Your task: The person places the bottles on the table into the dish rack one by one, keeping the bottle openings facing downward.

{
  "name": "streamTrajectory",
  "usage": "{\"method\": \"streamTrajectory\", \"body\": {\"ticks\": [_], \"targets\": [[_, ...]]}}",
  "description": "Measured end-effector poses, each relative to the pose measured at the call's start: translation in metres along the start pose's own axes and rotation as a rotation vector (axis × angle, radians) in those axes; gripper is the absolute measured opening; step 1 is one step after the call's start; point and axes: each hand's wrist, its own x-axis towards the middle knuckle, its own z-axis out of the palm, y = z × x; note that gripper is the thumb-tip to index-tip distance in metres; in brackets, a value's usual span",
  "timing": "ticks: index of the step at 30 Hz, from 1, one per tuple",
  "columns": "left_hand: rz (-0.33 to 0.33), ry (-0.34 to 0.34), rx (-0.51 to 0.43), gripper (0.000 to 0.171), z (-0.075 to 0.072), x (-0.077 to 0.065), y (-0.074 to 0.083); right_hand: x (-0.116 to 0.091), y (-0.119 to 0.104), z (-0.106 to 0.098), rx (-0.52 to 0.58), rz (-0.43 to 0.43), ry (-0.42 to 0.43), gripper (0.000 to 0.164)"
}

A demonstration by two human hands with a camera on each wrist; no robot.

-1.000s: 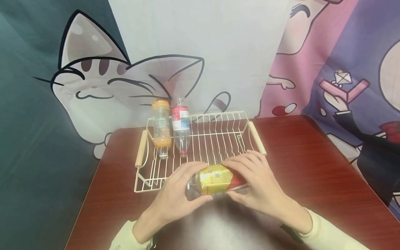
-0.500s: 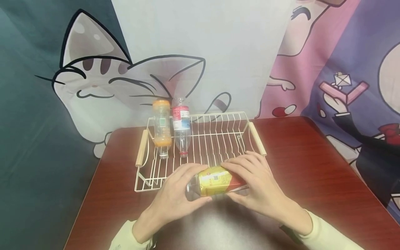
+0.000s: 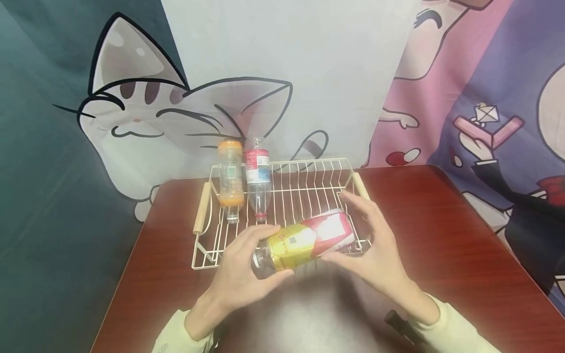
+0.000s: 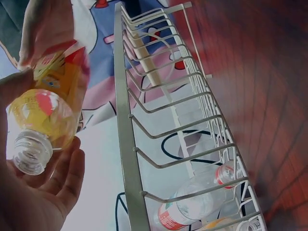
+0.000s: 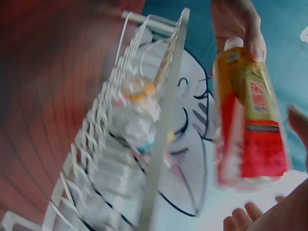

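Note:
A plastic bottle (image 3: 304,240) with a yellow and red label is held in the air over the near side of the rack, neck to the left and base tilted up to the right. My left hand (image 3: 238,269) grips it near the neck, thumb below and fingers above. Its clear threaded mouth (image 4: 32,153) shows without a cap in the left wrist view. Beside the base, my right hand (image 3: 381,250) is spread wide, and in the right wrist view its fingers (image 5: 240,219) are apart from the bottle (image 5: 255,125).
A white wire dish rack (image 3: 309,189) with wooden handles stands on the red-brown table (image 3: 419,220). Two empty bottles lean neck-down in its left part: an orange-banded bottle (image 3: 230,181) and a pink-labelled bottle (image 3: 258,176). A cartoon-print cloth (image 3: 309,73) hangs behind.
My right hand has let go of the bottle's base and opened, moving slightly right. The bottle has tilted base-up in my left hand, showing more of its red end.

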Motion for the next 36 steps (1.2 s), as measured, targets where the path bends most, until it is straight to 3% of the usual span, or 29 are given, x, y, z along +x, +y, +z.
{"method": "streamTrajectory", "body": {"ticks": [3,5,8,11,14,21,36], "targets": [[0.011,0.041,-0.006,0.082,0.002,-0.001,-0.001,-0.002,0.004,0.005,0.335,0.207,0.071,0.095],[0.029,0.066,-0.009,0.082,0.004,-0.001,-0.001,-0.004,0.009,0.011,0.571,0.294,0.103,0.086],[0.043,0.109,-0.024,0.081,0.006,-0.001,-0.002,-0.008,0.013,0.021,0.802,0.343,0.123,0.076],[0.027,0.144,-0.041,0.080,0.007,0.000,0.000,-0.010,0.013,0.028,0.906,0.349,0.118,0.073],[-0.020,0.153,-0.054,0.080,0.007,0.000,0.001,-0.010,0.010,0.034,0.919,0.359,0.102,0.070],[-0.159,0.103,-0.051,0.083,0.012,-0.005,0.007,-0.004,0.004,0.040,0.885,0.394,0.103,0.060],[-0.277,0.063,-0.026,0.080,0.018,-0.007,0.014,0.012,-0.011,0.043,0.686,0.326,0.114,0.067]]}}
